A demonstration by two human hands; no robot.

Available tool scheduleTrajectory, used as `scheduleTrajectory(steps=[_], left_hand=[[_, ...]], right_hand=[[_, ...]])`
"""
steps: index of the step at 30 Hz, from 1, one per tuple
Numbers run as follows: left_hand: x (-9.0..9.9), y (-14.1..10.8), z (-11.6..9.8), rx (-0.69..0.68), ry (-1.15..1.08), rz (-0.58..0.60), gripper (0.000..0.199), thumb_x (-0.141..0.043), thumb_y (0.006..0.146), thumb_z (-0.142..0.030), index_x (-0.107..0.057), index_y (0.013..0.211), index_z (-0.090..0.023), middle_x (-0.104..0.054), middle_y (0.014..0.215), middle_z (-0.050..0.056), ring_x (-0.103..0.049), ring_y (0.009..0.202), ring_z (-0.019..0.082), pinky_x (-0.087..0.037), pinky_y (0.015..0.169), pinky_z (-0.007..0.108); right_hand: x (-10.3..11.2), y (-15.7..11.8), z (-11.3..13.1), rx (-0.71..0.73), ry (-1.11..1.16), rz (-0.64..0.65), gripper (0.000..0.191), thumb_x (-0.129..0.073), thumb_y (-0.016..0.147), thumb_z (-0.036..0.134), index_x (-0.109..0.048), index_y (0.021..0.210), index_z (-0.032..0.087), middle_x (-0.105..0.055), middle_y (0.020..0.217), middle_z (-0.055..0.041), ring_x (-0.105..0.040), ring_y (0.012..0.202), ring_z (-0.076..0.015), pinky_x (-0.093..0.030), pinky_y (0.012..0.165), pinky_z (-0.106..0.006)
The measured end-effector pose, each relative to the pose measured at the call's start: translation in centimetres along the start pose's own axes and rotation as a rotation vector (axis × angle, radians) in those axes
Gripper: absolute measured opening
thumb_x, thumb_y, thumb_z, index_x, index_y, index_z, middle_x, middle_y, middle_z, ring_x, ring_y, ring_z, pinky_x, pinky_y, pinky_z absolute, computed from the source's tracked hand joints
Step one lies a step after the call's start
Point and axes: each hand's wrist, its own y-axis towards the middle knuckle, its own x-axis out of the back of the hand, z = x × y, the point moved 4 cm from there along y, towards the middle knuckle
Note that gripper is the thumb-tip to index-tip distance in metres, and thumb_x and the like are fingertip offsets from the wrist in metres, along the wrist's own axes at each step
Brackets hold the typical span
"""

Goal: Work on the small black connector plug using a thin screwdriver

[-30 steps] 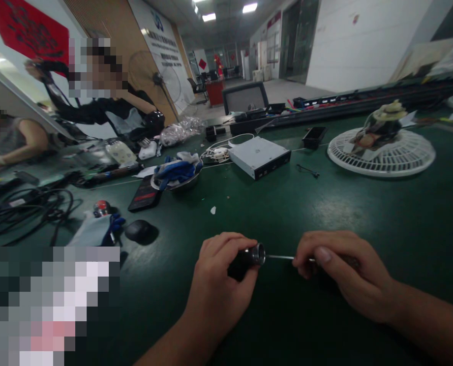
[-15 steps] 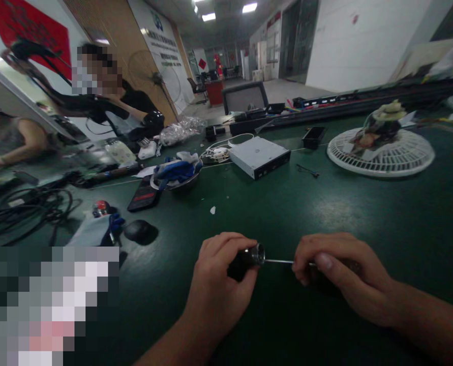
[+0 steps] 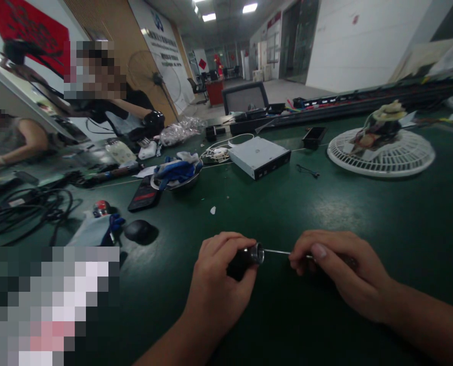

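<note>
My left hand [image 3: 223, 277] is wrapped round a short black tube [image 3: 252, 253], shaped like a flashlight body, with a shiny metal rim facing right. In my right hand [image 3: 338, 262] is a screwdriver with a thin metal shaft [image 3: 277, 251]. Its handle is mostly covered by my palm and fingers. The shaft points left, and its end meets the rim of the tube; whether it goes inside I cannot tell. Both hands are low over the green tabletop [image 3: 287, 208].
Beyond my hands lie a grey disc drive [image 3: 260, 155], a bowl with blue cloth [image 3: 178, 172], a white fan grille with a motor [image 3: 382, 150] and a phone [image 3: 145, 194]. A black mouse [image 3: 138, 230] and cables [image 3: 28, 208] are left. Two people [image 3: 134, 109] sit at the far left.
My right hand has shifted slightly left and up, and the screwdriver shaft now slants down to the right and sits higher at the rim. My left hand and the tube have barely moved.
</note>
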Motion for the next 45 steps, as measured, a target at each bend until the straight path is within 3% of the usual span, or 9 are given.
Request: scheduleTrajectory(steps=[4,9,13,24,30,38,40,43,45], left_hand=[[0.0,-0.1,-0.1,-0.022,0.008,0.007,0.034,-0.073,0.075,-0.004,-0.070,0.102,-0.025,-0.071,0.100,0.002,-0.066,0.094,0.024,-0.053,0.083,0.047],[0.0,-0.1,0.0,-0.015,0.009,-0.006,0.034,-0.074,0.075,-0.004,-0.070,0.102,-0.025,-0.071,0.101,0.002,-0.066,0.094,0.024,-0.053,0.083,0.047],[-0.1,0.0,-0.1,-0.040,0.013,0.010,0.035,-0.072,0.074,-0.002,-0.069,0.100,-0.026,-0.070,0.100,0.001,-0.066,0.094,0.023,-0.052,0.084,0.046],[0.0,-0.1,-0.4,-0.049,0.017,0.024,0.035,-0.071,0.075,-0.002,-0.070,0.101,-0.026,-0.070,0.100,0.001,-0.065,0.095,0.023,-0.052,0.083,0.045],[-0.1,0.1,-0.2,-0.014,0.022,0.033,0.033,-0.072,0.076,-0.004,-0.072,0.100,-0.027,-0.070,0.100,0.002,-0.065,0.094,0.024,-0.053,0.083,0.046],[0.1,0.2,-0.1,0.020,0.004,-0.003,0.031,-0.070,0.077,-0.005,-0.069,0.100,-0.025,-0.068,0.100,0.003,-0.065,0.092,0.024,-0.053,0.081,0.046],[0.1,0.2,-0.1,0.029,0.009,-0.020,0.030,-0.071,0.077,-0.006,-0.069,0.100,-0.024,-0.068,0.100,0.004,-0.065,0.092,0.024,-0.053,0.080,0.046],[0.1,0.1,0.0,0.064,0.013,-0.034,0.030,-0.070,0.076,-0.004,-0.067,0.099,-0.023,-0.067,0.100,0.004,-0.064,0.092,0.025,-0.052,0.080,0.045],[0.1,0.0,0.0,0.085,0.014,-0.039,0.030,-0.069,0.075,-0.004,-0.066,0.098,-0.023,-0.066,0.098,0.003,-0.063,0.091,0.024,-0.052,0.079,0.045]], right_hand=[[-0.2,0.1,0.1,0.007,0.000,0.074,0.031,-0.041,0.105,0.022,-0.069,0.092,0.017,-0.067,0.073,0.0000,-0.061,0.064,-0.0085,-0.045,0.058,-0.022],[-0.1,0.1,0.3,0.042,-0.091,0.040,0.025,-0.044,0.103,0.018,-0.068,0.101,0.018,-0.069,0.081,-0.0014,-0.063,0.070,-0.0105,-0.046,0.063,-0.024],[-0.5,-0.1,0.4,0.056,-0.106,0.127,0.026,-0.044,0.103,0.019,-0.069,0.099,0.018,-0.069,0.079,-0.0019,-0.064,0.068,-0.0118,-0.046,0.062,-0.026],[-0.3,-0.2,0.1,0.010,-0.081,0.084,0.029,-0.041,0.106,0.024,-0.068,0.097,0.018,-0.070,0.079,-0.0019,-0.064,0.067,-0.0119,-0.044,0.060,-0.026],[-0.7,-0.1,1.2,0.159,-0.193,0.116,0.018,-0.047,0.099,0.016,-0.065,0.096,0.019,-0.066,0.076,-0.0005,-0.059,0.064,-0.0110,-0.042,0.060,-0.026],[0.6,-0.9,0.0,0.075,-0.169,-0.203,0.015,-0.054,0.100,0.018,-0.063,0.110,0.025,-0.068,0.083,-0.0003,-0.066,0.067,-0.0133,-0.048,0.058,-0.027],[0.2,-0.7,-0.3,0.062,-0.198,-0.123,0.018,-0.049,0.103,0.019,-0.061,0.115,0.026,-0.069,0.078,0.0021,-0.063,0.059,-0.0106,-0.046,0.054,-0.025],[-1.1,-0.3,-0.2,0.020,-0.328,0.120,0.004,-0.061,0.099,0.027,-0.058,0.100,0.024,-0.067,0.077,0.0023,-0.062,0.065,-0.0126,-0.046,0.058,-0.027],[-1.8,-0.2,-0.2,-0.046,-0.384,0.246,0.025,-0.076,0.087,0.031,-0.053,0.092,0.023,-0.068,0.090,-0.0010,-0.064,0.079,-0.0173,-0.048,0.066,-0.031]])
